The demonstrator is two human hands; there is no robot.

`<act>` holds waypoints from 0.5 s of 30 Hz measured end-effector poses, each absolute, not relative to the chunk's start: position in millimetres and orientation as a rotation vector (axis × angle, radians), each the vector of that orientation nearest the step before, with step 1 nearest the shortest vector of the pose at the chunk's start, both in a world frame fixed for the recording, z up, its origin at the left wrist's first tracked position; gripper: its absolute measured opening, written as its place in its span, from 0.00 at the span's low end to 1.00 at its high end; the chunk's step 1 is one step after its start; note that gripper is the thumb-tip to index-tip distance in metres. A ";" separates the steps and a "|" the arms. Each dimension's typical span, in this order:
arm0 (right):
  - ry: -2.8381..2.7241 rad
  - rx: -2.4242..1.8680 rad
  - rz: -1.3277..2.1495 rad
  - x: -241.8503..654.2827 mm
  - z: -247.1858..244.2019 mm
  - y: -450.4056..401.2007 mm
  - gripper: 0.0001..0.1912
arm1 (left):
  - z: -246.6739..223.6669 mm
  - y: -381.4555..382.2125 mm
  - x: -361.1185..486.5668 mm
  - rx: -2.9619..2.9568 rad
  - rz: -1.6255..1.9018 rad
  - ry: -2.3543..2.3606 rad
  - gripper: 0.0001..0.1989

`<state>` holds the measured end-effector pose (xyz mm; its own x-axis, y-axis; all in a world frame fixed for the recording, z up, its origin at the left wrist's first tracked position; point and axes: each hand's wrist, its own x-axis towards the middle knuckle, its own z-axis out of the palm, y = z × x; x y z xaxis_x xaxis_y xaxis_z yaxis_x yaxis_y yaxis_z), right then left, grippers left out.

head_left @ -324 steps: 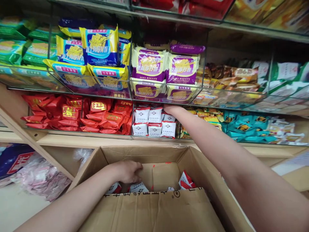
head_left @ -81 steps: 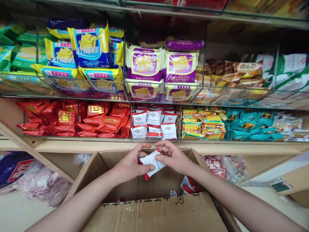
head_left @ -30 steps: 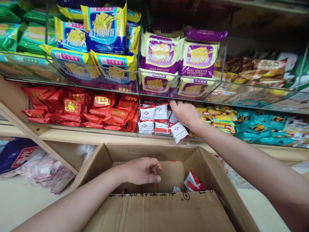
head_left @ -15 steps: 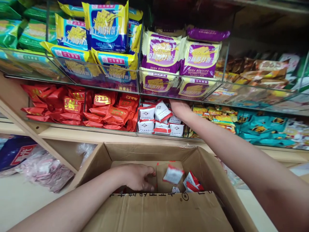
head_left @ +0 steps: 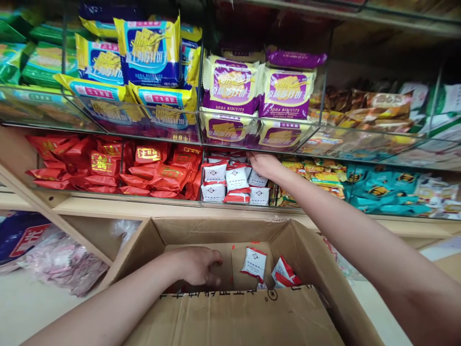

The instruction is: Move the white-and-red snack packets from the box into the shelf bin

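My left hand [head_left: 201, 266] is inside the cardboard box [head_left: 230, 312], thumb and fingers apart, with nothing between them. To its right in the box lie a white packet with red ends [head_left: 255, 262] and another red-and-white packet [head_left: 284, 274]; the edge of a third shows by the front flap. My right hand [head_left: 264, 166] reaches into the shelf bin over stacked white packets with red ends [head_left: 236, 177]. Its fingers stretch left along the top of the stack, partly hidden under the shelf above. I see no packet in it.
Red packets [head_left: 162, 175] fill the bins to the left; yellow packets [head_left: 320, 173] and teal packets [head_left: 385, 185] sit to the right. Above, blue-yellow biscuit packs [head_left: 147, 53] and purple soda biscuits [head_left: 287, 93] stand behind clear dividers. A plastic bag [head_left: 68, 264] lies left of the box.
The packet that was blurred in mid-fall now lies in the box. My right hand has shifted left over the stack, where the top white packet now sits flatter. My left hand stays in the box.
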<state>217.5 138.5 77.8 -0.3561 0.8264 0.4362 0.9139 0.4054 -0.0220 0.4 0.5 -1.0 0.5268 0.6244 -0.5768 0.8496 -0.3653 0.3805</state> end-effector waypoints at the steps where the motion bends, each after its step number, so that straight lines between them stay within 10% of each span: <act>1: -2.291 -1.454 -0.319 221.5 76.1 126.1 0.19 | -0.4 0.3 0.9 2.122 -0.459 1.187 0.30; 15: -2.857 -1.564 0.412 221.2 -16.2 -6.7 0.16 | -12.2 1.4 1.8 2.110 -0.490 1.231 0.28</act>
